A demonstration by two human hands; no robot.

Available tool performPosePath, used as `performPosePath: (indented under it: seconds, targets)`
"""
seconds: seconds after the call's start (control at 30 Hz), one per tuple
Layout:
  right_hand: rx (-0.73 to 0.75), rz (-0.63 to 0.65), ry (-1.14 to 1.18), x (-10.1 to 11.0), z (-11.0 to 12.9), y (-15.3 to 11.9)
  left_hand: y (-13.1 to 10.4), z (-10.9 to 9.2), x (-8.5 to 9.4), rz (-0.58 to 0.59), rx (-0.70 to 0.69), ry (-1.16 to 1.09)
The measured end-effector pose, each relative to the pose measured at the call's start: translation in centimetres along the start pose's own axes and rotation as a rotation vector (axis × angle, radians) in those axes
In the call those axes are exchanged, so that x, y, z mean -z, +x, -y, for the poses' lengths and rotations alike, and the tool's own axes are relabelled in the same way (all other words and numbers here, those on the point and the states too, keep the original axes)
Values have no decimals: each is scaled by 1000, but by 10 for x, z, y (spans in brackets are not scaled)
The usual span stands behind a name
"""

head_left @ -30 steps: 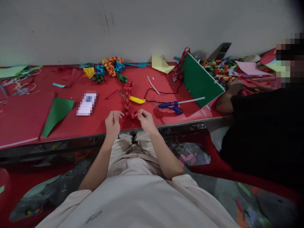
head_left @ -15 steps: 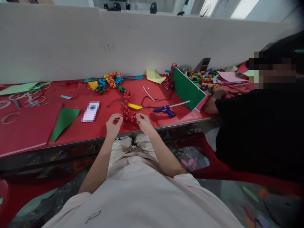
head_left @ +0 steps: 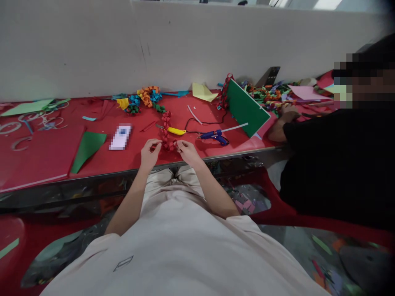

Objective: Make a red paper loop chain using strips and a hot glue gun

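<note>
A paper chain runs down the table, its red links [head_left: 166, 120] nearest me and its orange links [head_left: 148, 95] near the wall. My right hand [head_left: 189, 153] pinches the near end of the red stretch between thumb and fingertips. To the left of the chain, my left hand [head_left: 151, 153] is closed, thumb against fingers; whatever it pinches is too small to make out. A yellow-handled tool [head_left: 177, 131] lies against the chain, just beyond my hands. Right of it rests a blue glue gun [head_left: 212, 135] with a white glue stick in its back.
On the red table [head_left: 129, 160] lie a phone [head_left: 120, 137], a green paper piece [head_left: 88, 151] and red sheets [head_left: 46, 152]. A green board [head_left: 248, 107] leans at the right. Beside it a person in black [head_left: 327, 156] works at a paper pile. A white partition [head_left: 101, 49] stands behind.
The view has tilted down slightly, so the table sits higher in the picture. Both hands stay by the near end of the red chain, with only small finger movement.
</note>
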State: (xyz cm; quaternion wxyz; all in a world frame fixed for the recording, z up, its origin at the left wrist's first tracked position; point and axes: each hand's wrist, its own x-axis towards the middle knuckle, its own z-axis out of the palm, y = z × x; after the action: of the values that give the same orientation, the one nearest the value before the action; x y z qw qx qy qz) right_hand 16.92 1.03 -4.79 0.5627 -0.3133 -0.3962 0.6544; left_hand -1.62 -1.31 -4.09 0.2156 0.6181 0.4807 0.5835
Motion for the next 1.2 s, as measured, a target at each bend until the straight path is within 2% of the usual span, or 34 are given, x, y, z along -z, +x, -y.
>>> performPosePath:
  seconds: [0.37, 0.53, 0.67, 0.77, 0.87, 0.93, 1.0, 1.07, 1.13, 1.2]
  targets:
    - [10, -1, -34, 0, 2, -1, -2, -7, -4, 74, -46, 158]
    - [64, -20, -73, -2, 6, -4, -6, -17, -17, 260, -171, 491]
    - [151, -70, -144, 2, 11, -13, 4, -20, -19, 289, -174, 632]
    - [214, -99, -242, 6, 25, -19, 28, -21, -17, 311, -269, 659]
    - [263, -99, -326, 2, 51, -18, 64, -25, -16, 284, -368, 555]
    - [300, -67, -373, -7, 75, -9, 93, -31, -15, 157, -392, 452]
    - [445, 6, -484, -22, 101, 9, 126, -37, -13, 43, -429, 337]
    - [542, 96, -531, -38, 127, 35, 161, -43, -9, -2, -442, 294]
    - [494, 188, -576, -56, 149, 68, 194, -46, -6, 66, -394, 351]
    - [348, 215, -608, -74, 166, 102, 220, -46, -6, 232, -241, 491]
